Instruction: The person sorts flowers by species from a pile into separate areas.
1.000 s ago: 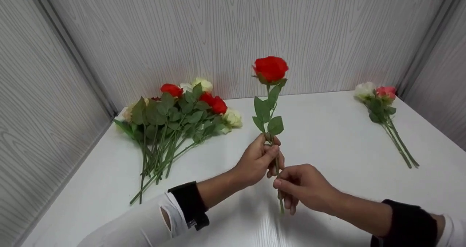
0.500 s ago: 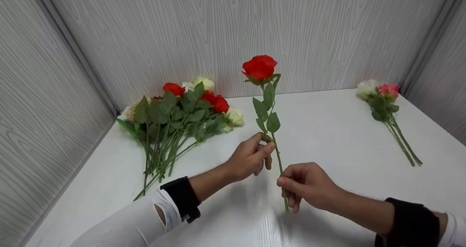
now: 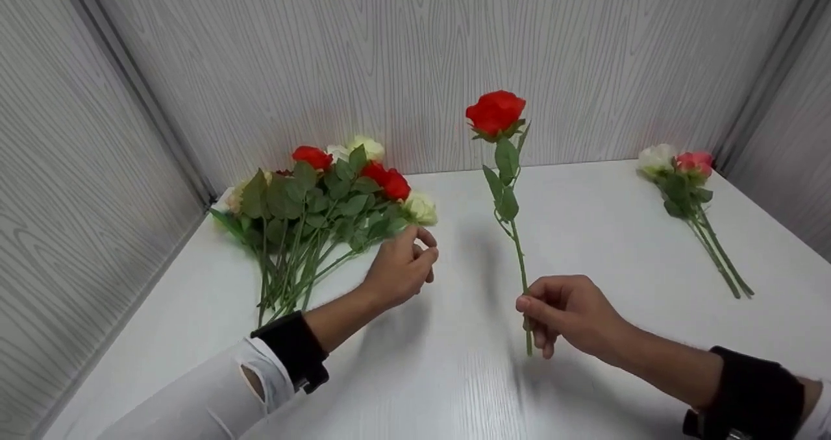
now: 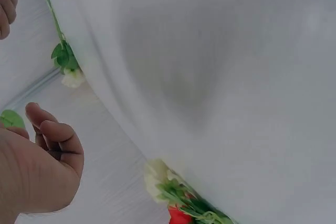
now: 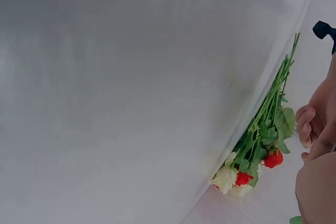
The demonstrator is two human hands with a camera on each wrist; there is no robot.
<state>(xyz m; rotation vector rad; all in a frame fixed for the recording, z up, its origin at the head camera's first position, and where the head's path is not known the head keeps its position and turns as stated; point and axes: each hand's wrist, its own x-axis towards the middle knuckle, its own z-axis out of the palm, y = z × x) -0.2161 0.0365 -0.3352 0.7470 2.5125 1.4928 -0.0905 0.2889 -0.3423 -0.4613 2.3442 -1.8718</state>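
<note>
An upright red rose (image 3: 496,113) with green leaves stands over the middle of the white table. My right hand (image 3: 571,313) pinches its stem near the lower end between thumb and fingers. My left hand (image 3: 401,265) holds nothing; its fingers are loosely bent, and it hovers just right of a pile of roses (image 3: 311,209), close to a pale yellow rose (image 3: 421,207). The left wrist view shows the same left hand (image 4: 47,166) with its fingers relaxed. In the right wrist view the pile's green stems (image 5: 273,95) lie beyond the hands.
At the back right of the table (image 3: 584,219) lie a white rose (image 3: 656,159) and a pink rose (image 3: 693,163), stems side by side toward the front. Wood-grain panels (image 3: 415,57) enclose the table at the back and both sides.
My left hand has let go of the red rose's stem and moved left toward the pile. My right hand has carried the rose slightly right and up.
</note>
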